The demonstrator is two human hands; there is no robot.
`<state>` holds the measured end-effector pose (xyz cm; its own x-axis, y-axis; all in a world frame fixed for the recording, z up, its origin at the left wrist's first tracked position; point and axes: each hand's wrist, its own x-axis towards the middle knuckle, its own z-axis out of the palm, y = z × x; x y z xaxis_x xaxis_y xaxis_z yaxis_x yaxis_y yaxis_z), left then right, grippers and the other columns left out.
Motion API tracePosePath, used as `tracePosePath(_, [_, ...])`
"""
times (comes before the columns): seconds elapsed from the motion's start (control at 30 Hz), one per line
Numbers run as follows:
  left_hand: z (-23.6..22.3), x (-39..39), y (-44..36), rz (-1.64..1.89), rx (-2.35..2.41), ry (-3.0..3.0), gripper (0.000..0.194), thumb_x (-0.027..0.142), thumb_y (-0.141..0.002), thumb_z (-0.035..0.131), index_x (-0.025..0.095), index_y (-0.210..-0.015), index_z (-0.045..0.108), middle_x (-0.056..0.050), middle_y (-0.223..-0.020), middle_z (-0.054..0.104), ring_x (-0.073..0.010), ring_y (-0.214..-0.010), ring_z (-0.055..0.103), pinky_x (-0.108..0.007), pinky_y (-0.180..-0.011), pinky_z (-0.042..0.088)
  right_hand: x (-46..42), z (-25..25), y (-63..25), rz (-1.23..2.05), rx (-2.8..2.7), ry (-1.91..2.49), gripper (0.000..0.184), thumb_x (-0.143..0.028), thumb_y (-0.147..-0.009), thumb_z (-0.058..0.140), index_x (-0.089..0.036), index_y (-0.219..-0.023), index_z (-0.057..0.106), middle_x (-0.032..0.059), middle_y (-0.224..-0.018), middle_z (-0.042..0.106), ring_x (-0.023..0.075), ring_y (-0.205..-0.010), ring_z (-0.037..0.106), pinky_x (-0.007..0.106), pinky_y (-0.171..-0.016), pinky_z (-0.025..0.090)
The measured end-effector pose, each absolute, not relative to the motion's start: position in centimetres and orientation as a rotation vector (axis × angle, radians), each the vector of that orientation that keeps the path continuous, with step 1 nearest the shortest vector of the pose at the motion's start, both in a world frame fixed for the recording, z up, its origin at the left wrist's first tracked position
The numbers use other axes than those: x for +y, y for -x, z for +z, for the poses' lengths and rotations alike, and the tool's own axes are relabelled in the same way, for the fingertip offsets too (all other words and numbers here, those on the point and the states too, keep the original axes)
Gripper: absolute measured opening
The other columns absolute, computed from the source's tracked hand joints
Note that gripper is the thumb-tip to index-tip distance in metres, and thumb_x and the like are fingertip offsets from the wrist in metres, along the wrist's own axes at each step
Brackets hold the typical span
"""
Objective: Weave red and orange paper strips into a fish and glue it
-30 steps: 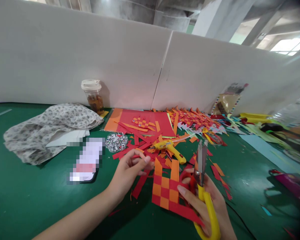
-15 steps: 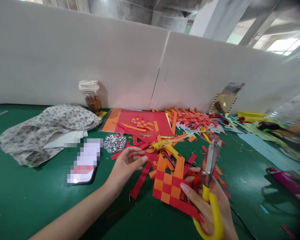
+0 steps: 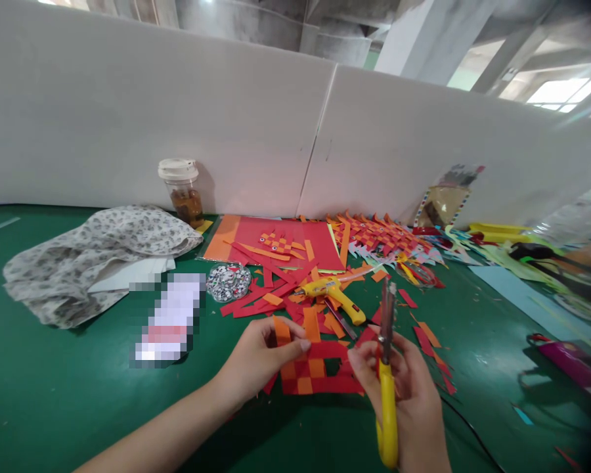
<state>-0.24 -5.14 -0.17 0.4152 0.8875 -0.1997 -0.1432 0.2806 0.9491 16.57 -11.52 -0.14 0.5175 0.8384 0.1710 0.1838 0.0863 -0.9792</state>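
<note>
My left hand (image 3: 259, 358) pinches the near-left edge of the woven red-and-orange mat (image 3: 315, 368); my right hand (image 3: 406, 394) grips the yellow-handled scissors (image 3: 387, 368), blades shut, pointing far. Bare green table (image 3: 54, 394) lies near-left; the glue gun (image 3: 335, 295) and paper strips (image 3: 266, 295) crowd the far side.

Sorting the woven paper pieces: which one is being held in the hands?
The woven piece nearest the camera, pinched by the left hand; the others lie farther back near the wall.

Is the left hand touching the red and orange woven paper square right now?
Touching. The head view shows the left hand pinching the upper left edge of the red and orange woven paper square, thumb and fingertips overlapping an orange strip.
</note>
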Motion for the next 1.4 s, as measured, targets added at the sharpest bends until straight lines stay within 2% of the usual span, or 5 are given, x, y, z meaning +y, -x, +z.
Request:
tracePosePath(0.27, [-0.6, -4.7, 0.4, 0.931, 0.890, -0.958, 0.022, 0.027, -0.066, 0.073, 0.016, -0.080, 0.060, 0.002, -0.069, 0.061, -0.0091, -0.061, 0.052, -0.021, -0.057, 0.039, -13.5, -0.4, -16.7, 0.406, -1.253, 1.760, 0.051, -0.046, -0.064, 0.068, -0.023, -0.106, 0.050, 0.0047, -0.085, 0.064, 0.0173, -0.067, 0.063, 0.025, -0.057, 0.053])
tracePosePath(0.43, [0.0, -5.0, 0.3, 0.941, 0.853, -0.911, 0.020, 0.027, -0.066, 0.074, 0.015, -0.079, 0.063, 0.001, -0.073, 0.063, -0.0093, -0.065, 0.055, -0.020, -0.061, 0.042, -13.5, -0.1, -16.5, 0.379, -1.463, 2.053, 0.054, -0.056, -0.067, 0.060, -0.025, -0.110, 0.049, 0.0041, -0.084, 0.067, 0.0195, -0.066, 0.065, 0.027, -0.054, 0.053])
tracePosePath(0.57, [0.1, -5.0, 0.2, 0.955, 0.845, -0.947, 0.017, 0.026, -0.067, 0.073, 0.015, -0.078, 0.065, -0.001, -0.078, 0.064, -0.0111, -0.072, 0.057, -0.022, -0.068, 0.044, -13.3, 0.0, -16.6, 0.358, -1.593, 2.133, 0.054, -0.056, -0.071, 0.056, -0.026, -0.115, 0.046, 0.0051, -0.091, 0.068, 0.0224, -0.079, 0.067, 0.028, -0.058, 0.054])
tracePosePath(1.07, [-0.9, -4.8, 0.2, 0.955, 0.840, -1.169, 0.017, 0.033, -0.076, 0.062, 0.018, -0.080, 0.054, 0.001, -0.076, 0.055, -0.0125, -0.072, 0.053, -0.024, -0.068, 0.043, -13.0, 0.0, -17.6, 0.097, -1.705, 2.262, 0.053, -0.061, -0.076, 0.046, -0.025, -0.115, 0.040, 0.0072, -0.097, 0.065, 0.0255, -0.082, 0.066, 0.032, -0.060, 0.051])
tracePosePath(1.4, [-0.6, -4.9, 0.2, 1.027, 0.924, -0.975, 0.023, 0.033, -0.069, 0.069, 0.019, -0.078, 0.053, 0.002, -0.079, 0.051, -0.0112, -0.074, 0.049, -0.022, -0.068, 0.042, -12.4, 0.8, -19.5, -0.011, -1.515, 2.324, 0.056, -0.061, -0.074, 0.046, -0.023, -0.115, 0.042, 0.0081, -0.096, 0.062, 0.0275, -0.084, 0.063, 0.034, -0.058, 0.049])
